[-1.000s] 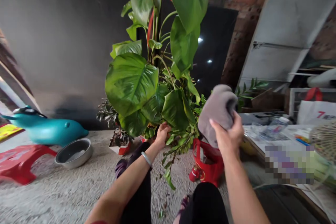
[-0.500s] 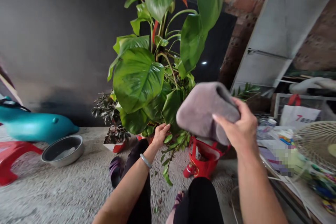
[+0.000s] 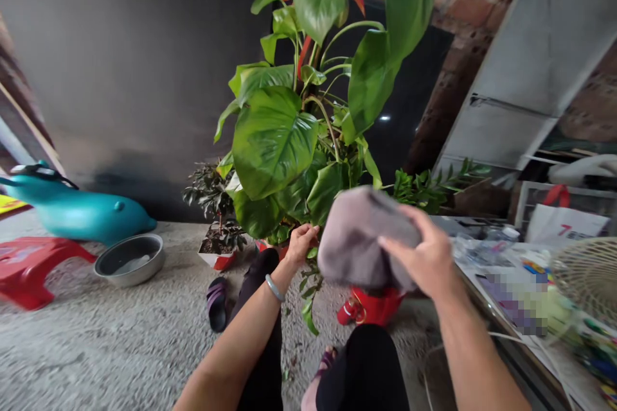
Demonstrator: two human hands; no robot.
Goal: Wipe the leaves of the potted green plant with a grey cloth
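Observation:
My right hand [image 3: 427, 250] grips a folded mauve-grey cloth [image 3: 361, 241], thumb on top, in front of the plant's lower right side. My left hand [image 3: 301, 244], with a pale bangle on the wrist, is closed in a pinch at the lower tip of a dark green leaf [image 3: 328, 192]. The leafy plant [image 3: 274, 141] rises before me with big glossy heart-shaped leaves and long stems. Its pot is mostly hidden behind my left hand and leg. Below the cloth stands a red bag-like container [image 3: 380, 308], partly covered by it.
A small potted plant [image 3: 216, 250] stands left of the big one. Farther left are a metal basin [image 3: 130, 263], a red stool [image 3: 38, 263] and a teal animal-shaped toy [image 3: 91, 209]. On the right, a cluttered table holds a woven basket [image 3: 585, 276] and a plastic bottle [image 3: 504, 241].
My right hand has brought the cloth lower and slightly left, over the red container. The left hand stays at the leaf tip. The whole view has shifted a little.

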